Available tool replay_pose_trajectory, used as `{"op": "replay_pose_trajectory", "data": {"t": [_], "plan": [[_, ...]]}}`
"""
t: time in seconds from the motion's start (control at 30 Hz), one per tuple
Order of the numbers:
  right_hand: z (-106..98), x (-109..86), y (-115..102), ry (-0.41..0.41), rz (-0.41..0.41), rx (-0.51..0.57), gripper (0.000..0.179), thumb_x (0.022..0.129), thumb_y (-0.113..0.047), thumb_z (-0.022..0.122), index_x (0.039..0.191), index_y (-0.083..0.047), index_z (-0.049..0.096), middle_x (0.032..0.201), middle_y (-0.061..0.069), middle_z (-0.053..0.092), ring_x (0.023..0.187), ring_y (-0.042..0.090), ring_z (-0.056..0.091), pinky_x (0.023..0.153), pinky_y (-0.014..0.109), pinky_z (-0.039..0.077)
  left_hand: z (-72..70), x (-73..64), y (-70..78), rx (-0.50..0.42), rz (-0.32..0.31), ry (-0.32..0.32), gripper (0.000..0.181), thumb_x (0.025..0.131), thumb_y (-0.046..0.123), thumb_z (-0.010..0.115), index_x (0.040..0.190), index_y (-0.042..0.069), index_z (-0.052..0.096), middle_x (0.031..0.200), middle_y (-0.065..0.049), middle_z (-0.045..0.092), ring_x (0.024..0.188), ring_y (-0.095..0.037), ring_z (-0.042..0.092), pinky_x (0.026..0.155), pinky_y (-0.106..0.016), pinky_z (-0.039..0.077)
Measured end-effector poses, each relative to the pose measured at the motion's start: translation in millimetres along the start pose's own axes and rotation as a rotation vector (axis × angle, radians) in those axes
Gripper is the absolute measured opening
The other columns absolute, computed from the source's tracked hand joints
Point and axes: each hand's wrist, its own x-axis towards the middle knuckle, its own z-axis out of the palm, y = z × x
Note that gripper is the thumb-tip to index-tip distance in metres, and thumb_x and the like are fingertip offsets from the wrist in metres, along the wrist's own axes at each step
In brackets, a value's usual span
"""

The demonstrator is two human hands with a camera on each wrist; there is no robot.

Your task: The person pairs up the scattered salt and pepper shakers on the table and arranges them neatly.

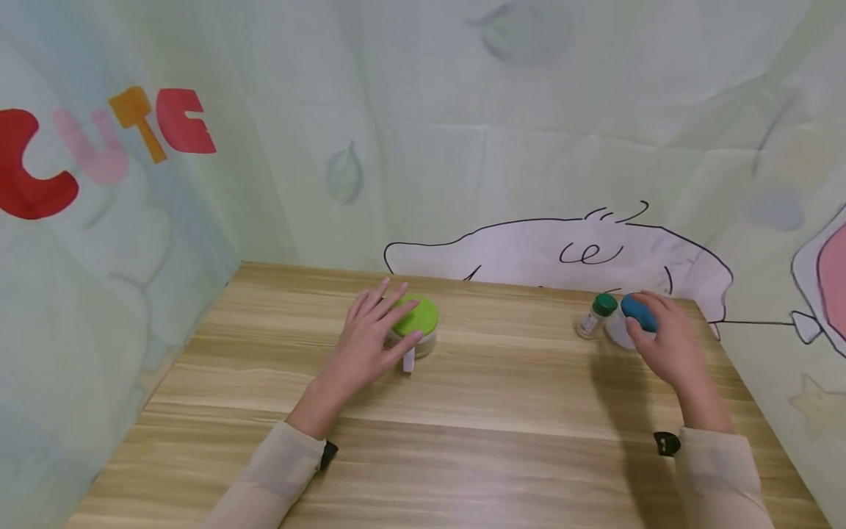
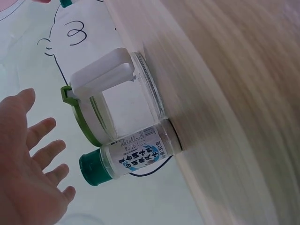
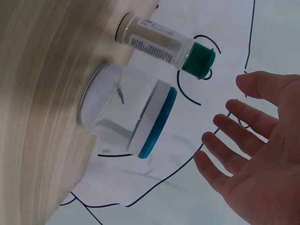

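My left hand hovers with spread fingers beside and partly over a clear jar with a green lid and a white handle. In the left wrist view a gap separates that hand from the jar. A labelled seasoning bottle with a green cap stands against this jar; the hand hides it in the head view. On the right, my right hand hangs near a clear jar with a blue lid, fingers slightly bent and apart from it. Another green-capped seasoning bottle stands just left of the blue-lidded jar.
Everything stands on a wood-grain table, the jars and bottles towards its back edge. A printed cloth with drawings and coloured letters hangs behind and at the sides. Each wrist wears a small black device.
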Motion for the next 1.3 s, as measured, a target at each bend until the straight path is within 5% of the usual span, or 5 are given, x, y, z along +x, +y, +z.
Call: {"op": "replay_pose_trajectory", "data": {"t": [0.37,0.6,0.83,1.03,1.3], "plan": [[0,6.4,19,-0.079,0.11,-0.114,0.057,0.108,-0.022,0.059,0.153,0.01,0.044,0.154,0.039,0.04,0.135,0.064,0.041,0.106,0.079,0.036,5.8,-1.0,3.8,0.015,-0.006,-0.05,0.053,0.103,0.044,0.068,0.15,0.021,0.062,0.167,-0.007,0.044,0.161,-0.037,0.026,0.129,-0.061,0.019],[6,13.2,27,-0.087,0.137,-0.143,0.059,0.108,-0.024,0.059,0.153,0.009,0.043,0.157,0.04,0.037,0.137,0.065,0.037,0.109,0.08,0.031,6.4,-0.5,8.9,-0.017,0.004,-0.022,0.052,0.101,0.039,0.073,0.149,0.02,0.064,0.165,-0.009,0.047,0.16,-0.038,0.029,0.128,-0.063,0.02],[16,14.0,37,-0.128,0.168,-0.107,0.062,0.108,-0.026,0.059,0.155,0.009,0.039,0.162,0.04,0.027,0.142,0.066,0.031,0.11,0.081,0.032,9.0,1.0,16.2,-0.012,-0.012,-0.093,0.053,0.105,0.045,0.063,0.153,0.023,0.059,0.169,-0.005,0.04,0.162,-0.034,0.023,0.131,-0.061,0.014],[25,9.6,46,-0.123,0.125,-0.111,0.065,0.107,-0.026,0.06,0.155,0.012,0.037,0.161,0.042,0.026,0.144,0.066,0.026,0.113,0.079,0.029,9.7,3.5,22.6,-0.037,-0.018,-0.11,0.052,0.105,0.043,0.064,0.154,0.024,0.058,0.169,-0.003,0.04,0.163,-0.033,0.021,0.131,-0.059,0.011],[33,7.1,54,-0.176,0.026,-0.168,0.085,0.101,-0.02,0.07,0.16,0.015,0.02,0.16,0.048,0.015,0.15,0.067,0.009,0.123,0.075,0.01,12.5,8.1,28.5,-0.056,0.007,-0.116,0.052,0.106,0.042,0.063,0.154,0.021,0.058,0.169,-0.005,0.039,0.162,-0.034,0.024,0.132,-0.059,0.012]]}}
